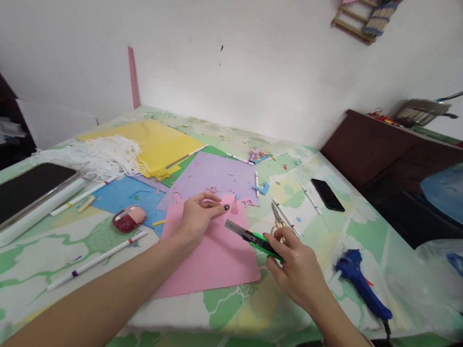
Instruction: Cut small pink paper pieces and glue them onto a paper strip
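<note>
The pink paper [211, 248] lies flat on the table [333, 228], and the left hand [197, 217] pinches its far edge between curled fingers, close to the small notch cut there. The right hand [294, 263], at the paper's right edge, is closed around the green handle of a utility knife [255, 239]. The knife's long axis runs left and slightly away over the paper, its blade tip pointing toward the left hand and seemingly just short of it.
</note>
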A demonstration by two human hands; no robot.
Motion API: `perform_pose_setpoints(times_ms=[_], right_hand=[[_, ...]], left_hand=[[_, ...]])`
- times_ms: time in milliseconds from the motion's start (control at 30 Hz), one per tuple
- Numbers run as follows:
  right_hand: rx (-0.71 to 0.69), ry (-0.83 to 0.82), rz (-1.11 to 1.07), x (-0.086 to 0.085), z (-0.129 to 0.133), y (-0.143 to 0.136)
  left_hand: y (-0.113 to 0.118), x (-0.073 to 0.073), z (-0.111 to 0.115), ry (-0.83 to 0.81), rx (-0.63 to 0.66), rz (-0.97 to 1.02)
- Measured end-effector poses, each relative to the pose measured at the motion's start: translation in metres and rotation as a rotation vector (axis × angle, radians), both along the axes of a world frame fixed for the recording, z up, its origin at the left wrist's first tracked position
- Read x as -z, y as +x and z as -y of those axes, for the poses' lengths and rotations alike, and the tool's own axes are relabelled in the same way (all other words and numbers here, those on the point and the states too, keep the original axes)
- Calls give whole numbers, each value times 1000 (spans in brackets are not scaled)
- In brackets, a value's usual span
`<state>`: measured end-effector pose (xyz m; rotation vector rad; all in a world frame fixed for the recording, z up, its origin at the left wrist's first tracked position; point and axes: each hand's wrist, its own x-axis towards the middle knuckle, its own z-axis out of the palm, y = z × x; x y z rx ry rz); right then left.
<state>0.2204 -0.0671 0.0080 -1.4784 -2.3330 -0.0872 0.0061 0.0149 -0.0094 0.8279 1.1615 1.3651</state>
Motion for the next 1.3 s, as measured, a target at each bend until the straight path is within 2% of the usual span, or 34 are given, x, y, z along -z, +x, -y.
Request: perform_pose_setpoints(times_ms=[167, 433, 733, 833, 967, 1067, 1200, 1300], right_hand=[[25, -11, 47, -2, 0, -4], [32, -24, 63, -6, -2, -4], [-15, -59, 99, -7, 5, 1], [-22, -47, 52, -6, 9, 10], [134, 33, -53, 1, 0, 32], [277, 45, 22, 10, -16, 50], [258, -9, 99, 27, -37, 66], [271, 66, 83, 33, -46, 63]], left_hand=[[3, 4, 2, 1, 59, -33], [2, 3, 4, -6, 62, -48], [-2, 4, -3, -9, -21, 31], [-6, 5, -5, -7, 3, 11], [-10, 5, -9, 0, 42, -51], [-12, 6, -15, 23, 22, -69], [-17, 9, -22, 32, -19, -78], [-20, 9, -25, 36, -43, -103]])
